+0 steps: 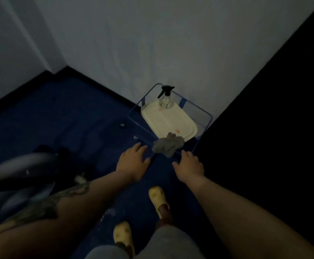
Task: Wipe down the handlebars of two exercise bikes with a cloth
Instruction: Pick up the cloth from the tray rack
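Grey cloth [168, 147] draped on cart rail [133, 124], between both hands, left hand [132, 161] and right hand [189, 165] fingers spread, holding nothing

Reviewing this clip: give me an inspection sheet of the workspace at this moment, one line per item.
Surface: dark blue floor, dimly lit.
Job's things: grey cloth draped over the near rail of a wire rack; spray bottle upright on a white tray in the rack.
Clutter: small bits on the floor, too dark to identify.
Hands: left hand and right hand open, either side of the cloth, holding nothing.
Cables: nothing seen.
Surroundings: white wall; blurred bike part at left.
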The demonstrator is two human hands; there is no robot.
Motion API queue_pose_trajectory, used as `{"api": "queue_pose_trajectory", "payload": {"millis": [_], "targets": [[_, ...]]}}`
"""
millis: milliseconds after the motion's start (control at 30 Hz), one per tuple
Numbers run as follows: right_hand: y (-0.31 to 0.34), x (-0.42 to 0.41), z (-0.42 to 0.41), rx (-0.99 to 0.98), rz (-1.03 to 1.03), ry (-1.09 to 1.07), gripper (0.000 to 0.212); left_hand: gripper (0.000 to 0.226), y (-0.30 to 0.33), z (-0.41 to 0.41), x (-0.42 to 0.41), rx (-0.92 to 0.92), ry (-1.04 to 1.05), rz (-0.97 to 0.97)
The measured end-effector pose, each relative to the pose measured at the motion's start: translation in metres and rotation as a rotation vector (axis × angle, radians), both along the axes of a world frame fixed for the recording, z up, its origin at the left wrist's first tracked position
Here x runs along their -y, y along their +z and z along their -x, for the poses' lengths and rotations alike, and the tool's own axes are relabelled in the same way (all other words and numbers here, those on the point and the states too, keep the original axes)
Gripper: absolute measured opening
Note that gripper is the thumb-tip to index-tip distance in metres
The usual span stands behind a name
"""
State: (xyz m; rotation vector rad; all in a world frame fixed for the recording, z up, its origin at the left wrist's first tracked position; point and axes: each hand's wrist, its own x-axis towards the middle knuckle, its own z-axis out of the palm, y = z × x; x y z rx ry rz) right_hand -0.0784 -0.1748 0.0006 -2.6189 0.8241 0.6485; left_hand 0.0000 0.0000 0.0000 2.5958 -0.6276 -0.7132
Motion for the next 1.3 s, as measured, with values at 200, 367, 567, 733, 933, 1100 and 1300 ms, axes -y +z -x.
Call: {"api": "queue_pose_trajectory", "payload": {"millis": [200,367,567,733,933,1100,1300], "targets": [[-0.056,0.040,-0.070,-0.096,0.006,0.071,0.073,0.056,-0.042,-0.032,0.038,-0.092,0.199,0.018],[-0.107,0.058,-0.102,-0.140,0.058,0.241,0.072,0.053,-0.075,-0.038,0.056,-0.151,0.363,0.024],[-0.142,0.061,-0.109,-0.059,0.153,0.360,0.019,0.052,-0.095,-0.022,0.060,-0.243,0.504,0.002],[-0.133,0.075,-0.116,-0.011,0.117,0.453,0.013,0.053,-0.091,-0.013,0.052,-0.272,0.610,0.004],[-0.088,0.061,-0.127,0.126,0.038,0.763,0.020,0.053,-0.065,0.005,0.021,-0.250,0.811,0.031],[-0.042,-0.011,-0.131,0.127,-0.179,0.968,0.021,0.052,-0.036,0.044,-0.032,-0.169,1.035,0.097],[-0.005,-0.137,-0.099,0.065,-0.463,1.114,0.017,0.049,-0.009,0.136,-0.112,-0.059,1.408,0.128]]}}
